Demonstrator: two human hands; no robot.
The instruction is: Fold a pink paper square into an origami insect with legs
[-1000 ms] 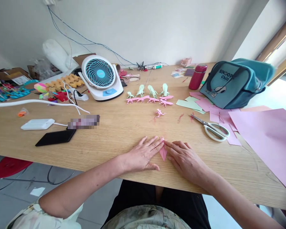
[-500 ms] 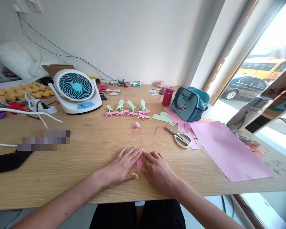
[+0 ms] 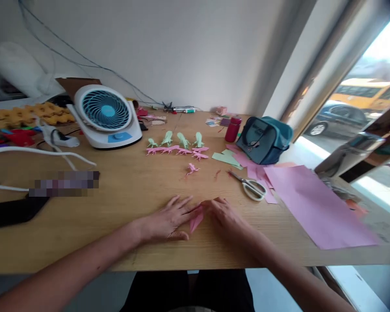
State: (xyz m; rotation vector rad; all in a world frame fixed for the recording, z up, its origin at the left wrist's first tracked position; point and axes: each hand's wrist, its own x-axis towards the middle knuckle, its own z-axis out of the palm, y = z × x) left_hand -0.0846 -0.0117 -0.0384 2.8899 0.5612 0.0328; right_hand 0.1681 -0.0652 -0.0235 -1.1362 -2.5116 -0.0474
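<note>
A small folded piece of pink paper (image 3: 196,220) lies on the table between my hands, its lower end a narrow point. My left hand (image 3: 170,219) rests flat with fingers spread, its fingertips pressing the paper's left and upper part. On the other side, my right hand (image 3: 222,216) is curled, thumb and fingers closed at the paper's upper end, which they partly hide. Beyond my hands sits a single pink folded-paper figure (image 3: 192,168). Behind it are a row of pink paper figures (image 3: 170,149) and several pale green ones (image 3: 183,140).
White-handled scissors (image 3: 253,190) lie at right, near pink and green paper scraps (image 3: 226,158) and a large pink sheet (image 3: 315,203). Farther back stand a red bottle (image 3: 233,129) and a teal bag (image 3: 263,139). A fan (image 3: 107,115) and cables (image 3: 52,151) occupy the left.
My right hand's fingers have shifted slightly up along the paper, and the paper's pointed end is more slanted. The whole view has moved and tilted a little. My left hand stays flat.
</note>
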